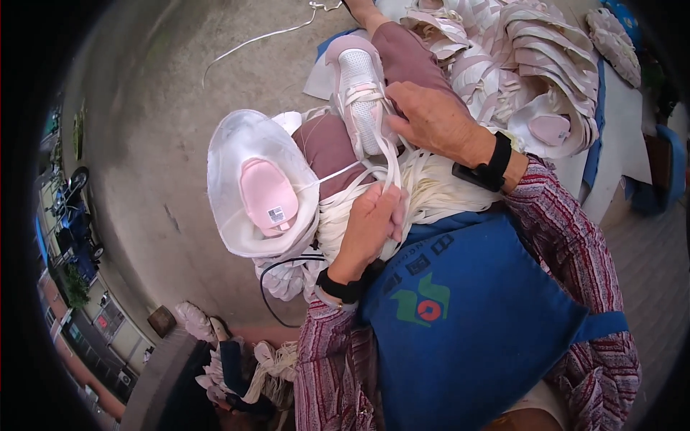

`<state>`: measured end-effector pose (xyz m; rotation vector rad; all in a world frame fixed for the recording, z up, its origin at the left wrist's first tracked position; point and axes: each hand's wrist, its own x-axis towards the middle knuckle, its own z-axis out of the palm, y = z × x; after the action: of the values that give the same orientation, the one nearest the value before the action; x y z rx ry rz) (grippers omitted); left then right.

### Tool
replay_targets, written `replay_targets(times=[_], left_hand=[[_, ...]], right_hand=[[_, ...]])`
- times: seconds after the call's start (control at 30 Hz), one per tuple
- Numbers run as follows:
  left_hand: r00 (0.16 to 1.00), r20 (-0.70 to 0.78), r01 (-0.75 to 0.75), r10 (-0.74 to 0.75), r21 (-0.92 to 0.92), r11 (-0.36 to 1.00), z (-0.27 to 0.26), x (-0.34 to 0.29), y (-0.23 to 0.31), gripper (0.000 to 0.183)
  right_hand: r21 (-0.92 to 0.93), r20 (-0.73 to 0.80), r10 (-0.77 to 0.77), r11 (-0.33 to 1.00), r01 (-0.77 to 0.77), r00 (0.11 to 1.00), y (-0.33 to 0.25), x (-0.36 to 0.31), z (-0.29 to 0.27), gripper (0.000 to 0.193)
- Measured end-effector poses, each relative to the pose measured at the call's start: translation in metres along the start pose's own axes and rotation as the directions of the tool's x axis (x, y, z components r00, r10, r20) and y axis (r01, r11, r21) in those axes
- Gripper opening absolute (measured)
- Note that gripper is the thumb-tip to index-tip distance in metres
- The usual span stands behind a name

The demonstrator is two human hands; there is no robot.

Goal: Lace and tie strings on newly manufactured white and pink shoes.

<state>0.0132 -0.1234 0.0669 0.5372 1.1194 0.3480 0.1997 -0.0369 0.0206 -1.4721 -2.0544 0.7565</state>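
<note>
A pink and white shoe upper [356,68] lies toe away across my lap, partly laced through its eyelets. My right hand [438,122] is closed at its right edge, thumb and forefinger beside the lacing; the other fingertips are hidden. Close to me, my left hand [370,223] pinches white shoelaces [390,161] that run from the upper. A thick bundle of cream laces [438,188] is spread over my lap beneath both hands. Left of them sits a stack of white uppers [226,154], its open top showing a pink tongue piece [267,190].
Many pink and white uppers [546,36] are heaped at the far right. A loose lace [251,34] trails across the concrete floor [172,93]. My blue apron [489,302] covers my front. At the lower left another person's dark sleeve [231,370] shows among uppers and laces.
</note>
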Motion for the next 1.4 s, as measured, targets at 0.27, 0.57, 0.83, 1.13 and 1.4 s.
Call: replay_targets(times=[0.27, 0.57, 0.83, 1.13, 1.4], left_hand=[[0.979, -0.201, -0.066, -0.045, -0.512, 0.856, 0.013, 0.049, 0.001, 0.018], [0.977, -0.211, -0.153, 0.014, -0.663, 0.733, 0.007, 0.059, -0.009, 0.022], [0.984, -0.177, -0.114, -0.008, -0.670, 0.734, 0.010, 0.051, -0.004, 0.020], [0.908, -0.415, -0.292, 0.065, -0.511, 0.808, 0.027, 0.076, -0.014, 0.011], [0.947, -0.321, -0.165, 0.011, -0.459, 0.873, 0.025, 0.051, -0.009, 0.016]], right_hand=[[-0.084, 0.111, 0.027, 0.996, -0.018, 0.994, -0.001, -0.008, -0.001, 0.033], [0.058, 0.126, 0.059, 0.996, -0.067, 0.990, 0.009, -0.008, 0.001, 0.024], [0.053, 0.106, 0.051, 0.997, -0.057, 0.993, 0.005, -0.006, -0.001, 0.029], [0.175, -0.033, 0.028, 0.984, -0.022, 0.999, 0.002, -0.005, 0.004, 0.025], [0.209, 0.015, 0.096, 0.973, -0.097, 0.995, 0.000, -0.006, -0.003, 0.030]])
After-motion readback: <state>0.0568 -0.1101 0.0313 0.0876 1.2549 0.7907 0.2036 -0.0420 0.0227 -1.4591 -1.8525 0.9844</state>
